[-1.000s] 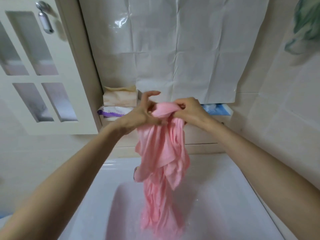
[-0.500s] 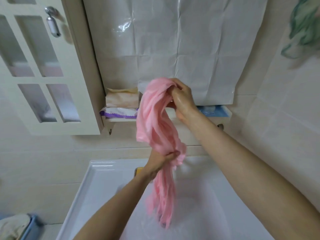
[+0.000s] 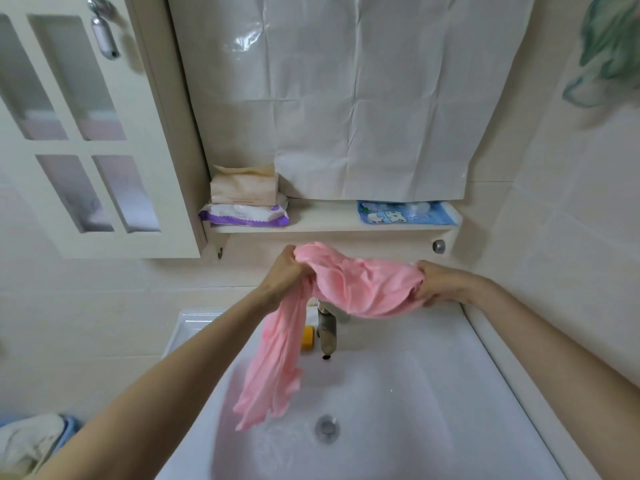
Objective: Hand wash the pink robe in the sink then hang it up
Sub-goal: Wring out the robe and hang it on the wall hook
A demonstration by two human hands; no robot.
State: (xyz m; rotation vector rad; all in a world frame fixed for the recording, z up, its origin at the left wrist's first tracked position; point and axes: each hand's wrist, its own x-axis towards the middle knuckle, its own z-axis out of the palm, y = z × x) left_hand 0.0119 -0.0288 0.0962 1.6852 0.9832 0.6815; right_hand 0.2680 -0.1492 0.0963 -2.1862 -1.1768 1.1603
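The wet pink robe [image 3: 360, 285] is stretched level between both hands above the white sink [image 3: 478, 382]. My left hand [image 3: 285, 271] grips its left end, and a long tail of the cloth hangs from there down into the basin. My right hand [image 3: 434, 284] is closed on the bunched right end. The robe hides the top of the metal tap [image 3: 327, 332]. The drain [image 3: 326, 426] lies open at the basin's bottom.
A yellow object [image 3: 307, 337] sits beside the tap. The shelf [image 3: 325, 225] above holds tissue packs [image 3: 244, 199] and a blue packet [image 3: 405, 213]. A cabinet door [image 3: 86, 133] stands at the left. A blue basket with cloth [image 3: 31, 441] is low left. A green cloth [image 3: 609, 46] hangs top right.
The robe hung upright from my raised right hand; now both hands are lower and apart, holding it level. My left hand has moved up from the middle to the left end.
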